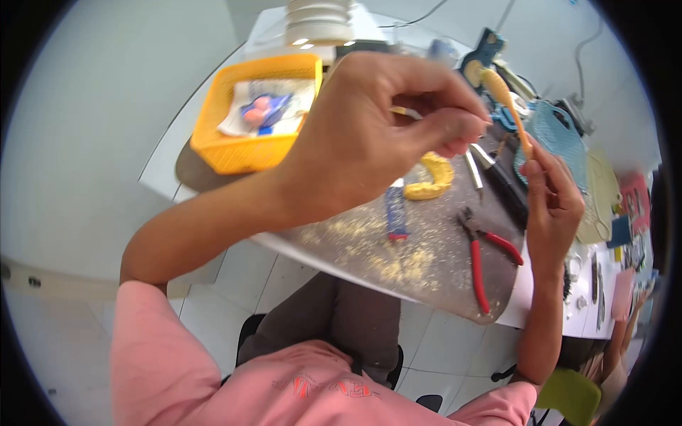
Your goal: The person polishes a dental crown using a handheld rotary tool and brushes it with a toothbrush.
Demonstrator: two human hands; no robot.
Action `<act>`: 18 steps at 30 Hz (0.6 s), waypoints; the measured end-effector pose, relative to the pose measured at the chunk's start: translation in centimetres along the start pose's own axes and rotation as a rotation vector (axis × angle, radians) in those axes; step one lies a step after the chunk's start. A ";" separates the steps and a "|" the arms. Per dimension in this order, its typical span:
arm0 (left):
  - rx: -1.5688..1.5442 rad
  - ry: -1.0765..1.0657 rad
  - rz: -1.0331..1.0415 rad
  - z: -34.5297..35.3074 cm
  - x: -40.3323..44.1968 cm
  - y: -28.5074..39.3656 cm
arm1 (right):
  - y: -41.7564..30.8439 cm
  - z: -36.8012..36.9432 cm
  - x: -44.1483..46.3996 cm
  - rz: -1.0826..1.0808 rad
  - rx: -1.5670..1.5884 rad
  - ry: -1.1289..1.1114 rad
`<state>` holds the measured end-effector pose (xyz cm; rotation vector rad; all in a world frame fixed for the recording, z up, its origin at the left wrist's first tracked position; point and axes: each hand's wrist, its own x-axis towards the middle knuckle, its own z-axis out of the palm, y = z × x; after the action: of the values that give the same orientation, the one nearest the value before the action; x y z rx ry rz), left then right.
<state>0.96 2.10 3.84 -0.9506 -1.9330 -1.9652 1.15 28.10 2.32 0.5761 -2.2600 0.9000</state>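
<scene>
My left hand (383, 128) is raised over the middle of the mat, thumb and forefinger pressed together. Whether something tiny sits in that pinch I cannot make out. To its right, my right hand (554, 192) grips the thin end of an orange stick-like tool (499, 91), its thick rounded end pointing up. Beneath the left hand lies a yellow horseshoe-shaped dental cast (442, 174), partly hidden. A blue strip with a red end (397, 213) rests beside it. Red-handled pliers (477, 259) lie on the mat, close to a black-handled tool (508, 188).
A yellow basket (245, 156) at the back left holds paper and a blue-and-pink item. Pale yellow crumbs (405, 266) cover the brown mat. A white lamp (320, 21) hangs behind. Light-blue baskets (558, 138) stand right; another person's arm (618, 341) shows at far right.
</scene>
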 end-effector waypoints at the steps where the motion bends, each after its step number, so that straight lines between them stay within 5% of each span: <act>1: 0.021 0.023 -0.022 -0.9 -0.4 1.2 | 0.2 0.2 -0.1 -0.010 -0.008 0.002; 4: 0.905 -0.153 0.465 -3.7 -2.4 4.6 | -0.6 0.3 -0.4 0.035 -0.043 -0.044; 6: 1.175 -0.219 0.387 -4.4 -3.8 6.1 | -0.1 0.4 -0.6 -0.076 -0.051 0.004; 18: 1.458 -0.620 0.341 -3.3 -0.5 2.4 | -1.3 -0.1 -0.1 -0.092 -0.084 0.022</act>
<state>1.80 -1.47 5.78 -1.2129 -2.4279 0.2077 2.05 27.29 2.83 0.6239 -2.2209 0.7585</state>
